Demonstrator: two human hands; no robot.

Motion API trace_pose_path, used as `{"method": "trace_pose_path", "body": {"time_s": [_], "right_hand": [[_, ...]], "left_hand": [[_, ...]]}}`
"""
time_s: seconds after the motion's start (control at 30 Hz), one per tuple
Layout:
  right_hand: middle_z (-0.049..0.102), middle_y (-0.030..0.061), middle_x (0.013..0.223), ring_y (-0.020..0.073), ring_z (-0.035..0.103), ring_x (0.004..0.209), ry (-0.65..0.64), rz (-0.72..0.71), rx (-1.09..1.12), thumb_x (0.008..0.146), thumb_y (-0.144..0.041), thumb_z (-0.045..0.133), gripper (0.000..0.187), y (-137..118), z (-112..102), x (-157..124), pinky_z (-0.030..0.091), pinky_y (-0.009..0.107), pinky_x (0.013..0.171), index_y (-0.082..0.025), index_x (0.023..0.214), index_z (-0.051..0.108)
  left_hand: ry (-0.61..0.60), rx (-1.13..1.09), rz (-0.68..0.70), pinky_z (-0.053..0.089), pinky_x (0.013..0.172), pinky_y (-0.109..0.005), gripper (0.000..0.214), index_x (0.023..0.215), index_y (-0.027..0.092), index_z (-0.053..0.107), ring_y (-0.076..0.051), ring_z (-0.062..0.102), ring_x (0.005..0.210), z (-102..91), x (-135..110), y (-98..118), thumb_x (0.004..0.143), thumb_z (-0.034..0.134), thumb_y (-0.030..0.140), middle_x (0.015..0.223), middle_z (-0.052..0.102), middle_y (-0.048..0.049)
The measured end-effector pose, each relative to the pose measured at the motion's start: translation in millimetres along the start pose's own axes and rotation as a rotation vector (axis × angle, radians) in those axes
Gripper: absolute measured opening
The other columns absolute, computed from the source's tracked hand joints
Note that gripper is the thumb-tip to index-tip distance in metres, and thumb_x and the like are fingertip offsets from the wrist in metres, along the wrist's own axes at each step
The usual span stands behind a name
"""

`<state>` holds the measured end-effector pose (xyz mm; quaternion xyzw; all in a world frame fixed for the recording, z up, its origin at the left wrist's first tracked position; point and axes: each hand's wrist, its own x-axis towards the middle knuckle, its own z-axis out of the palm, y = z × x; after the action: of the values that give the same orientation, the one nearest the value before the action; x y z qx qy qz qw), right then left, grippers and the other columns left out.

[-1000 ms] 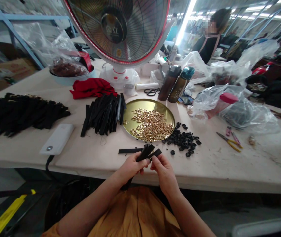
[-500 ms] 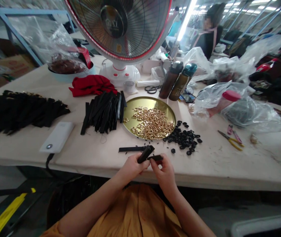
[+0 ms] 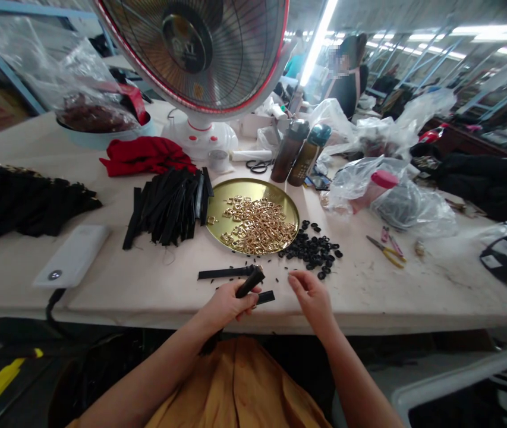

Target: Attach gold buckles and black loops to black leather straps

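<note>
- Black straps point(image 3: 249, 284) are pinched by the left hand point(image 3: 227, 306).
- The right hand point(image 3: 315, 298) is pressed together near black rings point(image 3: 313, 248).
- Gold buckles point(image 3: 260, 226) are heaped on a tray point(image 3: 220, 193).

Held strips point(image 3: 250, 284): black
Buckles point(image 3: 262, 226): bright gold
Tray point(image 3: 262, 188): yellow-gold (greener than the buckles)
Rings point(image 3: 314, 252): black
Table point(image 3: 137, 285): pale cream
Cloth point(image 3: 148, 156): plain red
Fan point(image 3: 188, 47): white base point(image 3: 202, 144), red buttons point(image 3: 192, 138), red-lined rim point(image 3: 200, 111)
Bottles point(image 3: 304, 161): dark brown; olive under a teal lid point(image 3: 323, 132)
Pliers point(image 3: 386, 252): yellow handles point(image 3: 396, 263)
Power bank point(image 3: 77, 252): white
Garment point(image 3: 242, 380): ochre
</note>
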<state>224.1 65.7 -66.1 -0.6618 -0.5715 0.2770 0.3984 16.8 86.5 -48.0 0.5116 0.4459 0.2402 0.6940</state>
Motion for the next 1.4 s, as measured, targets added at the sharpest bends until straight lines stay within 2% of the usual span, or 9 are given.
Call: {"method": "trace_pose_path", "body": {"time_s": [0.03, 0.13, 0.27, 0.5, 0.73, 0.93, 1.07, 1.23, 1.4], "right_hand": [[0.056, 0.0042, 0.079, 0.0177, 0.052, 0.069, 0.051, -0.015, -0.112, 0.078, -0.036, 0.05, 0.02, 9.8, -6.6, 7.9, 0.04, 0.031, 0.066, -0.019, 0.085, 0.059], [0.052, 0.0049, 0.083, 0.0163, 0.051, 0.063, -0.019, -0.046, -0.362, 0.075, -0.03, 0.052, 0.02, 29.7, -15.6, 25.9, 0.041, 0.032, 0.065, -0.019, 0.089, 0.058], [0.052, 0.0058, 0.08, 0.019, 0.052, 0.071, -0.075, -0.108, -0.45, 0.073, -0.021, 0.048, 0.012, 33.4, -8.7, 32.0, 0.042, 0.034, 0.069, -0.019, 0.08, 0.058], [0.056, 0.005, 0.08, 0.0178, 0.053, 0.067, -0.049, -0.043, -0.142, 0.068, -0.024, 0.055, 0.016, 25.5, 5.2, 25.2, 0.044, 0.034, 0.066, -0.019, 0.083, 0.058], [0.054, -0.0041, 0.054, 0.0112, 0.05, 0.051, -0.248, 0.241, 0.394, 0.06, -0.033, 0.068, 0.024, -9.7, 19.6, 12.2, 0.04, 0.025, 0.052, -0.019, 0.066, 0.049], [0.059, -0.002, 0.065, 0.0096, 0.055, 0.059, -0.357, 0.43, 0.683, 0.058, -0.033, 0.073, 0.027, -26.5, 15.7, 0.8, 0.044, 0.025, 0.062, -0.016, 0.075, 0.059], [0.058, -0.0023, 0.067, 0.0087, 0.055, 0.061, -0.279, 0.534, 0.889, 0.06, -0.035, 0.073, 0.026, -23.0, 20.2, -5.6, 0.047, 0.027, 0.068, -0.017, 0.072, 0.06], [0.057, -0.0039, 0.062, 0.0078, 0.053, 0.058, -0.156, 0.493, 0.917, 0.062, -0.037, 0.071, 0.024, -19.5, 26.8, -8.5, 0.046, 0.025, 0.066, -0.018, 0.069, 0.059], [0.059, -0.0021, 0.064, 0.0112, 0.054, 0.061, -0.147, 0.258, 0.656, 0.071, -0.038, 0.062, 0.02, -21.8, 24.2, -12.9, 0.044, 0.027, 0.066, -0.019, 0.078, 0.059]], "left_hand": [[0.01, -0.015, -0.008, 0.035, 0.039, -0.017, 0.034, 0.09, 0.012, 0.055, -0.007, 0.045, 0.044, 1.3, 1.1, -0.5, 0.069, 0.059, 0.038, 0.056, 0.051, 0.0041], [0.054, -0.07, -0.015, 0.037, 0.041, -0.018, 0.032, 0.088, 0.012, 0.055, -0.006, 0.044, 0.042, 4.8, 3.1, 1.0, 0.069, 0.059, 0.037, 0.055, 0.052, 0.0042], [0.073, -0.066, -0.029, 0.038, 0.044, -0.018, 0.035, 0.092, 0.01, 0.055, -0.007, 0.048, 0.044, 5.7, 1.8, 7.0, 0.069, 0.059, 0.036, 0.057, 0.054, 0.0028], [0.106, 0.048, 0.078, 0.043, 0.048, -0.021, 0.027, 0.086, 0.012, 0.054, -0.008, 0.05, 0.045, 9.2, 7.9, 4.4, 0.071, 0.056, 0.035, 0.059, 0.055, 0.0022], [0.242, 0.472, 0.219, 0.037, 0.051, -0.021, 0.019, 0.079, 0.017, 0.055, -0.011, 0.052, 0.053, 12.9, 6.8, 21.2, 0.076, 0.049, 0.034, 0.062, 0.055, 0.0019], [0.361, 0.677, 0.271, 0.034, 0.054, -0.021, 0.017, 0.08, 0.02, 0.055, -0.012, 0.051, 0.059, 8.0, 0.5, 19.2, 0.078, 0.047, 0.035, 0.065, 0.057, 0.0024], [0.375, 0.662, 0.279, 0.034, 0.057, -0.021, 0.017, 0.081, 0.02, 0.055, -0.012, 0.052, 0.062, 8.7, -1.2, 16.4, 0.078, 0.047, 0.035, 0.068, 0.058, 0.002], [0.336, 0.632, 0.253, 0.034, 0.056, -0.021, 0.017, 0.081, 0.019, 0.055, -0.013, 0.052, 0.062, 9.9, -3.0, 12.0, 0.077, 0.047, 0.034, 0.068, 0.058, 0.0017], [0.273, 0.594, 0.228, 0.031, 0.051, -0.02, 0.017, 0.073, 0.018, 0.054, -0.011, 0.047, 0.056, 6.0, -2.9, 9.4, 0.076, 0.048, 0.033, 0.06, 0.053, 0.0028]]}}
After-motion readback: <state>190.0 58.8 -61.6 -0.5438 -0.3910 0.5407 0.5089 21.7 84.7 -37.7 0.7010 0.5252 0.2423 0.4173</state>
